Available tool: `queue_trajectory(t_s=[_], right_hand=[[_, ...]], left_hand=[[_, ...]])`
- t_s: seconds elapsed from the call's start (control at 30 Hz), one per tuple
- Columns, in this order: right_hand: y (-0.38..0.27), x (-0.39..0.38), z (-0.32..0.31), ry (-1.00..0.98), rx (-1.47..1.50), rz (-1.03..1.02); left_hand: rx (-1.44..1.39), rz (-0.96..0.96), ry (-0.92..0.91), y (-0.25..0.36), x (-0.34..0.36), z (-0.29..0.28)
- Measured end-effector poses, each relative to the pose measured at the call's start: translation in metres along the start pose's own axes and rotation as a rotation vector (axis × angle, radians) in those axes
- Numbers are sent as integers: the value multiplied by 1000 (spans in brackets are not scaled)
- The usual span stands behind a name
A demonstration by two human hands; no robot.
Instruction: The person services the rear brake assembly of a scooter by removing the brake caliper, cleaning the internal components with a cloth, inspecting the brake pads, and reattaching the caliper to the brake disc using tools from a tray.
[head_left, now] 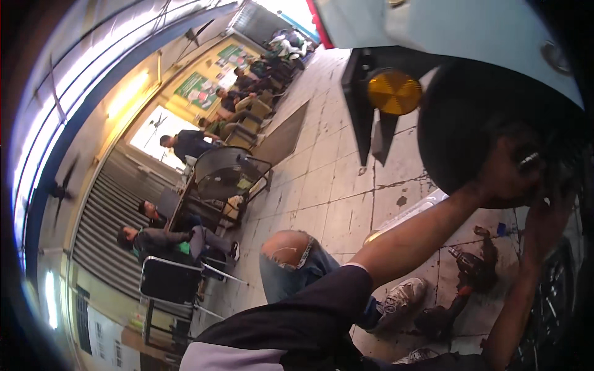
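Note:
Both my hands reach into the shadowed space beside a large round black part under the pale body panel of a vehicle. My left hand is at this part's lower right, its fingers lost in the dark; a small shiny metal spot shows on or beside it. Just below, my right hand points upward close to the left one, fingertips in shadow. What either hand grips cannot be made out. An orange round reflector sits on a black bracket left of my hands.
On the tiled floor below my arms lies a dark, grimy power tool. A dark spoked wheel is at the lower right. Farther left stand a big drum fan and a black chair. Several people sit along the wall.

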State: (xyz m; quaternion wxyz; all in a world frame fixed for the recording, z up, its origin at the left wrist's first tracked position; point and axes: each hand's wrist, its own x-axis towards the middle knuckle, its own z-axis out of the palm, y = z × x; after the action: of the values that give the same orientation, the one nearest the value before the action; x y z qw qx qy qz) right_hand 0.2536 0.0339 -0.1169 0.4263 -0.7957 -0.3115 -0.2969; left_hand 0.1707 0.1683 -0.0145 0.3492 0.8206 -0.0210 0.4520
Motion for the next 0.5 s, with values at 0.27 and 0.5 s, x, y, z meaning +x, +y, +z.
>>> queue_trajectory(t_s=[0.27,0.5], right_hand=[[54,-4,27,-65,-181,-27],[-5,20,-10,54,113,-225]], left_hand=[[88,2,-53,-5,0,8],[46,-66,-132,-11,-1,-2]])
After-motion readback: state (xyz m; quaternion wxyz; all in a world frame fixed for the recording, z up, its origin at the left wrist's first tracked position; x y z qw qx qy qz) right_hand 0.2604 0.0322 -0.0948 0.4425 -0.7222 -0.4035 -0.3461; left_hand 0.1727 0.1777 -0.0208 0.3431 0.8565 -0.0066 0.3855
